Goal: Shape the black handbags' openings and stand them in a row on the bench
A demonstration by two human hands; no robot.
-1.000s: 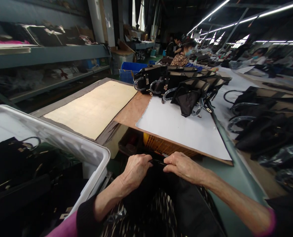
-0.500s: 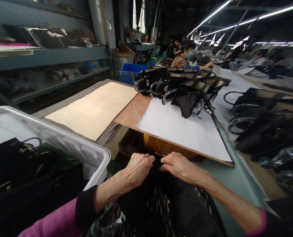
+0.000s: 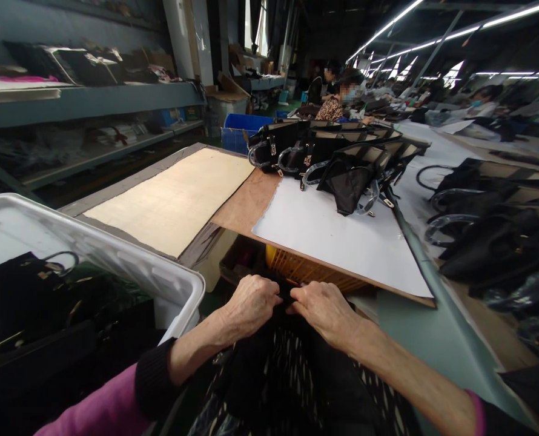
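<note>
Black fabric (image 3: 292,345) hangs below both hands, over a dark patterned cloth on the lap. My left hand (image 3: 255,303) pinches its upper edge, fingers curled closed. Close beside it on the right, my right hand (image 3: 321,306) grips the same edge with thumb and fingers pressed together. A small gap separates the two hands. Exactly what lies between the fingertips is dark and partly hidden. Beyond the hands, a white sheet (image 3: 333,236) covers part of a brown board, and black handbags (image 3: 346,175) with plastic-wrapped handles stand at its far side.
A white bin (image 3: 192,297) with black bags stands at the left. A cream sheet (image 3: 174,200) lies on the table. Under the board is a yellow basket (image 3: 306,266). More black bags (image 3: 492,236) lie at the right. People sit working farther back.
Both hands have shifted slightly and are a little closer together, still gripping the black fabric. The fabric below them has moved. A person's outstretched arm in the background has drawn back.
</note>
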